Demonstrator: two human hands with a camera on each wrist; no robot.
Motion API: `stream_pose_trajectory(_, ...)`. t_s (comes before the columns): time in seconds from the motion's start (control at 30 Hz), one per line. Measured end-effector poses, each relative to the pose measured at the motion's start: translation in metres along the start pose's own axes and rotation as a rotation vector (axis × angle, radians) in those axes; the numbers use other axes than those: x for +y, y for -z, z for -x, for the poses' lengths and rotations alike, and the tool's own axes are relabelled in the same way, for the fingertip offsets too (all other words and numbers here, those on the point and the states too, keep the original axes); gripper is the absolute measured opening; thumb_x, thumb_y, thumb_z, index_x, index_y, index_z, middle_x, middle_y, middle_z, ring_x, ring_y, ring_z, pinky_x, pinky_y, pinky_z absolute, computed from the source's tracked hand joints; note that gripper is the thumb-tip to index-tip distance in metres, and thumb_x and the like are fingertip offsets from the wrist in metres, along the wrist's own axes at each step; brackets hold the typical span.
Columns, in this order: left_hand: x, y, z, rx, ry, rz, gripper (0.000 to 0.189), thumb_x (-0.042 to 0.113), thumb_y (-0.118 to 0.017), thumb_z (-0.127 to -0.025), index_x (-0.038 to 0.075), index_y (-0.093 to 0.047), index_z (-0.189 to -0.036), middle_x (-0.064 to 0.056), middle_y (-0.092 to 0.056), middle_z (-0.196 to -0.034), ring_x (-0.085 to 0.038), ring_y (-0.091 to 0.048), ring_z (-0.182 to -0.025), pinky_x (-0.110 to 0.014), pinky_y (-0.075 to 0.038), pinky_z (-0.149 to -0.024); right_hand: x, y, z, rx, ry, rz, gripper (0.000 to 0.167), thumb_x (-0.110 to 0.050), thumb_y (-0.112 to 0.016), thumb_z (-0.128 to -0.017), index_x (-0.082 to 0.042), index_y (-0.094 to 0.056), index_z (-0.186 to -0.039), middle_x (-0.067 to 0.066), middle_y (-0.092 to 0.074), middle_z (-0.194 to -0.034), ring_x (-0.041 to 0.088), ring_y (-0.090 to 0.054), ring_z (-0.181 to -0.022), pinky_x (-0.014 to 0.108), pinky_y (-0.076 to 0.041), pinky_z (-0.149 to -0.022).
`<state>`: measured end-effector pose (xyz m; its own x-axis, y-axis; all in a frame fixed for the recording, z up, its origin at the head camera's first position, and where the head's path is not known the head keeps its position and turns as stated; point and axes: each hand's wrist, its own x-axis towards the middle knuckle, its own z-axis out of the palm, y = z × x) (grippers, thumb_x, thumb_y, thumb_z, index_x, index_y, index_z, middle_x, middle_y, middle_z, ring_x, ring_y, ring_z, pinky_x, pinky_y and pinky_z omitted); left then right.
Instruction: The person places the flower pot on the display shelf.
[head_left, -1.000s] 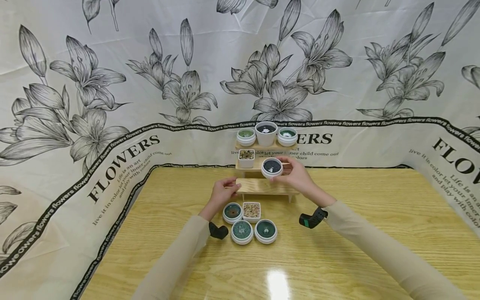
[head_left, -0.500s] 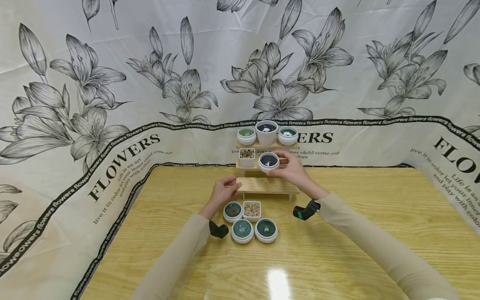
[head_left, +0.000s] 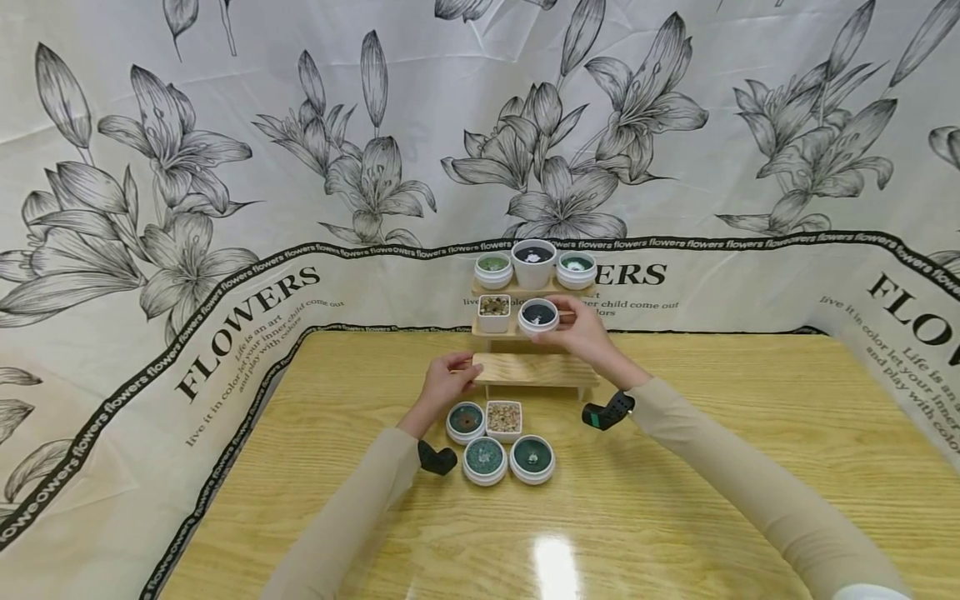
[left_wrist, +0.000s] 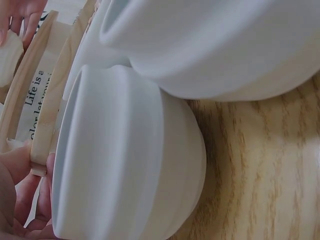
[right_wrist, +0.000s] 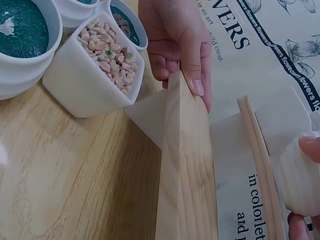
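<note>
My left hand [head_left: 444, 385] pinches the left end of the lowest board [head_left: 536, 370] of a tiered wooden stand; in the right wrist view its thumb lies on top of the wood. At the middle shelf, my right hand [head_left: 581, 333] grips a round white pot [head_left: 538, 317] with dark filling and a pale spot. Whether its base touches the shelf is hard to tell. Left of it stands a square white pot [head_left: 493, 310] of pebbles. Two round white pots, the nearer one [left_wrist: 115, 155] whole in outline, fill much of the left wrist view.
Three pots, including a taller one [head_left: 533, 265], line the top shelf. In front of the stand, a square pot of pinkish pebbles [head_left: 503, 420] and three round pots with green filling, one at the front right [head_left: 532, 460], sit on the wooden table [head_left: 675, 517]. Flower-print cloth [head_left: 375, 275] hangs behind.
My right hand has carried the round dark-filled pot back from above the lowest board to the middle shelf, beside the square pot. The left hand has stayed on the lowest board.
</note>
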<state>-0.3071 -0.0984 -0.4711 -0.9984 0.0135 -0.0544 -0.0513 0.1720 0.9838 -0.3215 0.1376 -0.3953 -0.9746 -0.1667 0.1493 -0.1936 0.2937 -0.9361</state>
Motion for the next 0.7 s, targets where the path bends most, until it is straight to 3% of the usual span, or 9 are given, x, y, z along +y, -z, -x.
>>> stream_pose_trajectory(0.3,0.0,0.002,0.0,-0.013,0.004,0.015,0.042,0.009,-0.068,-0.089,-0.005,-0.058,-0.128,-0.009,-0.06,-0.094,-0.005,-0.056,-0.062,-0.02,-0.058,-0.062,0.002,-0.002,-0.003,0.006,-0.005,0.029,0.07,-0.002,-0.077,-0.076,0.002,-0.044,-0.138,0.025,-0.053,-0.13,0.037,-0.056,-0.116,0.012,-0.051,-0.082)
stream_pose_trajectory(0.47,0.018,0.004,0.013,-0.032,0.005,0.02,0.041,0.005,-0.066,-0.089,-0.009,-0.057,-0.126,-0.012,-0.061,-0.093,-0.007,-0.056,-0.062,-0.029,-0.06,-0.067,0.003,-0.003,-0.005,0.012,-0.01,0.025,0.07,-0.001,-0.076,-0.076,0.003,-0.043,-0.137,0.026,-0.053,-0.13,0.036,-0.056,-0.116,0.013,-0.051,-0.084)
stream_pose_trajectory(0.6,0.013,0.002,0.01,-0.02,-0.014,0.011,0.04,0.004,-0.066,-0.089,-0.01,-0.057,-0.125,-0.014,-0.062,-0.092,-0.007,-0.057,-0.061,-0.027,-0.06,-0.064,0.003,-0.003,-0.006,0.024,-0.019,0.026,0.07,0.0,-0.076,-0.075,0.004,-0.043,-0.137,0.025,-0.053,-0.131,0.036,-0.055,-0.116,0.024,-0.052,-0.093)
stream_pose_trajectory(0.7,0.001,0.001,0.001,-0.017,-0.024,0.018,0.041,0.007,-0.067,-0.089,-0.009,-0.057,-0.126,-0.013,-0.062,-0.092,-0.006,-0.057,-0.061,-0.024,-0.059,-0.062,0.002,-0.003,-0.006,0.028,-0.022,0.028,0.071,0.0,-0.076,-0.075,0.004,-0.043,-0.137,0.025,-0.053,-0.131,0.036,-0.055,-0.117,0.029,-0.051,-0.096)
